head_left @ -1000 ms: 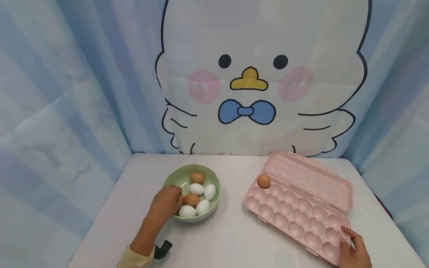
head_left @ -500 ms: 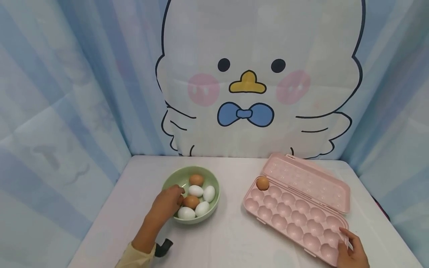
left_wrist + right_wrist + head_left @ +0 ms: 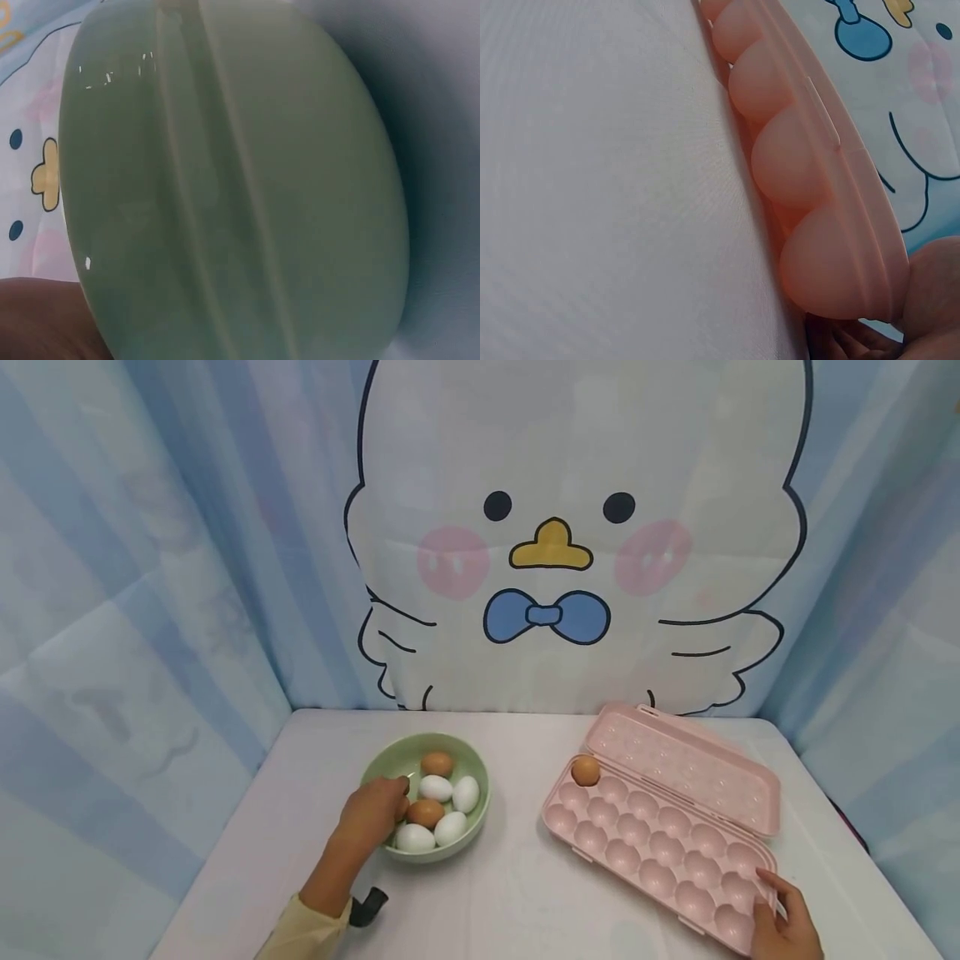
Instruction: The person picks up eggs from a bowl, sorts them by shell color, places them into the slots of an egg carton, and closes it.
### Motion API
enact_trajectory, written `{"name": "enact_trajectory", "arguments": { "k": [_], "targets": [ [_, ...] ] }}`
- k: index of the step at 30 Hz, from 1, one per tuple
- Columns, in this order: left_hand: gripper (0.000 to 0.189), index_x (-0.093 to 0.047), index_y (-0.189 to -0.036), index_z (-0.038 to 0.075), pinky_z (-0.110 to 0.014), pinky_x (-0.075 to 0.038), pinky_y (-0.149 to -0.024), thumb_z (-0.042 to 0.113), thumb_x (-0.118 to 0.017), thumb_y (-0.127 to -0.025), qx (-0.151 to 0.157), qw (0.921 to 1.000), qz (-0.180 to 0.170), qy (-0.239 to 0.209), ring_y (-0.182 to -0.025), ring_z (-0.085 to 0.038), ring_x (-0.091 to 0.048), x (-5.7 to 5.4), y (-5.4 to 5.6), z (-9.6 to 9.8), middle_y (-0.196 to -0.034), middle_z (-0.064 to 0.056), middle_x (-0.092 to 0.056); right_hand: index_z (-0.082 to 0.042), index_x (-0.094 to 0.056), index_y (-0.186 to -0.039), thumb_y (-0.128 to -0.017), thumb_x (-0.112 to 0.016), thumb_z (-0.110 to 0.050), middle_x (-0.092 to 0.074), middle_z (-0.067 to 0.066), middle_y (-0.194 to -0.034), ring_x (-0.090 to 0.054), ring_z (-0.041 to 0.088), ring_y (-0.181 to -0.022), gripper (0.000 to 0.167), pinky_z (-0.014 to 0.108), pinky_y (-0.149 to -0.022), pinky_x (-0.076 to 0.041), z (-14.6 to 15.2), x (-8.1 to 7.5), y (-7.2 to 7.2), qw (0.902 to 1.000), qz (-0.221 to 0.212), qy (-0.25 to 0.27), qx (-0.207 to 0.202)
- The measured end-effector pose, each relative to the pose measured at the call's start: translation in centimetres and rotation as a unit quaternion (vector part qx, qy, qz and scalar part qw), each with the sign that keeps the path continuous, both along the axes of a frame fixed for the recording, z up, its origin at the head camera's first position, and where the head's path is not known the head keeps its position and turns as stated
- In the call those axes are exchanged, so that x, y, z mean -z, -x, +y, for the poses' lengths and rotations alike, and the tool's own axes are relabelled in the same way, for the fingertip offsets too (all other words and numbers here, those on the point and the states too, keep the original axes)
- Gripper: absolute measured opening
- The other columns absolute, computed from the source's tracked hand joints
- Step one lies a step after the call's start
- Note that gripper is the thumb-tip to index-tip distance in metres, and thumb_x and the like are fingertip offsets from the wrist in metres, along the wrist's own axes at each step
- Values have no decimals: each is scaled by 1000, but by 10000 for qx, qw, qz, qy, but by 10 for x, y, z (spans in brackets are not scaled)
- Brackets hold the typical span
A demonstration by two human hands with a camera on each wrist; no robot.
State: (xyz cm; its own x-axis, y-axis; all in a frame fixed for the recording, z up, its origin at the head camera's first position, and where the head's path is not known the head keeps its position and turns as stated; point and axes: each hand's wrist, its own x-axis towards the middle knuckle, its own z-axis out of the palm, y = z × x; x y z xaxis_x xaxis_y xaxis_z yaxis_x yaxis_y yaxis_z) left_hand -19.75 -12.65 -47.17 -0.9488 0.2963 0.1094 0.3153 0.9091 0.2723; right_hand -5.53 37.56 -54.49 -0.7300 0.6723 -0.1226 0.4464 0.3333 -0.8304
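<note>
One pink egg carton [image 3: 666, 848], lower right, is likely steadied by the pinching right hand [image 3: 786, 920]; left hand [image 3: 371, 812], at green bowl [image 3: 438, 855], hides its grip.

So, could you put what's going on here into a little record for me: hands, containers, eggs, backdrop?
Left hand: reaching into the bowl; what its fingers touch is partly hidden
Right hand: holding one end of the egg carton
Left hand position
Right hand position
Bowl: green, on the table
Bowl contents: four white eggs and at least two brown eggs
Egg carton: pink, lid open
Carton contents: one brown egg, corner cup by the hinge, far from the right hand
Backdrop: cartoon bird with blue bow tie
</note>
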Motion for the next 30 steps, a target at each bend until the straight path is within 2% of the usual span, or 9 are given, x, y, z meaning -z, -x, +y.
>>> {"name": "enact_trajectory", "arguments": {
  "k": [1, 5, 7, 10, 16, 19, 21, 25, 30],
  "targets": [
    [13, -61, -84, 9, -39, -44, -54, -1, -67, -90, 12, 10000, -57, 7, -61, -18, -47, -1, 0, 0, -70, -1, -56, -3, -42, -152, -107, -40, -10, -32, 26, -161, -46, 52, -134, 46, 8, -61, -44, -1, -1, 0, 10000, 0, -35, 18],
    [7, -66, -98, 4, -45, -53, -64, 0, -64, -92, -15, 9995, -302, -35, -72, -24, -60, -3, 2, -1, -85, -7, -65, -3, -44, -151, -106, -41, -10, -36, 27, -159, -46, 51, -133, 45, 2, -59, -37, -3, -3, 0, 9999, 43, -154, 30],
    [11, -68, -102, 1, -48, -55, -70, -1, -63, -93, -18, 9991, -392, -131, -79, -27, -63, -5, 1, -2, -92, -9, -66, -3, -45, -150, -107, -41, -10, -37, 26, -159, -46, 50, -134, 44, 1, -64, -38, -3, -4, 0, 9997, 53, -227, 29],
    [14, -70, -102, -1, -48, -56, -77, -7, -65, -90, 85, 9989, -332, -310, -85, -30, -64, -9, 2, -4, -94, -10, -64, -4, -44, -151, -108, -40, -12, -36, 24, -160, -44, 49, -136, 44, 7, -82, -42, -4, -6, 0, 9995, 21, -308, 4],
    [38, -71, -111, -1, -48, -55, -89, -13, -82, -78, 282, 9953, -88, -917, -101, -32, -67, -17, 9, -6, -105, -11, -70, -4, -44, -151, -108, -40, -12, -35, 24, -161, -42, 47, -137, 44, 13, -89, -43, -6, -8, -1, 9996, 42, -279, -34],
    [44, -70, -118, 1, -48, -54, -89, -9, -85, -78, 473, 9895, -77, -1362, -103, -30, -67, -26, 12, -2, -111, -9, -72, -4, -43, -152, -108, -39, -13, -33, 24, -162, -41, 48, -138, 45, 32, -100, -45, -6, -8, -2, 9996, -47, -277, -39],
    [48, -70, -122, 2, -45, -54, -87, -7, -87, -78, 627, 9846, -83, -1630, -102, -26, -66, -34, 13, 4, -113, -7, -71, -4, -41, -153, -109, -38, -13, -30, 24, -163, -39, 49, -139, 45, 49, -102, -41, -6, -8, -1, 9996, -98, -263, -48],
    [56, -68, -129, 1, -42, -55, -86, -5, -88, -77, 965, 9739, 17, -2053, -103, -23, -65, -48, 15, 19, -121, -7, -70, -3, -40, -154, -109, -37, -12, -26, 24, -164, -37, 50, -139, 46, 56, -101, -39, -6, -7, -1, 9998, -92, -193, -32],
    [55, -69, -128, 0, -43, -56, -88, -6, -88, -77, 1307, 9630, 205, -2346, -106, -26, -67, -60, 21, 42, -124, -10, -70, -3, -40, -154, -108, -37, -10, -26, 25, -164, -37, 51, -139, 46, 60, -101, -41, -7, -7, -1, 9999, -72, -151, 4]
  ]
}}
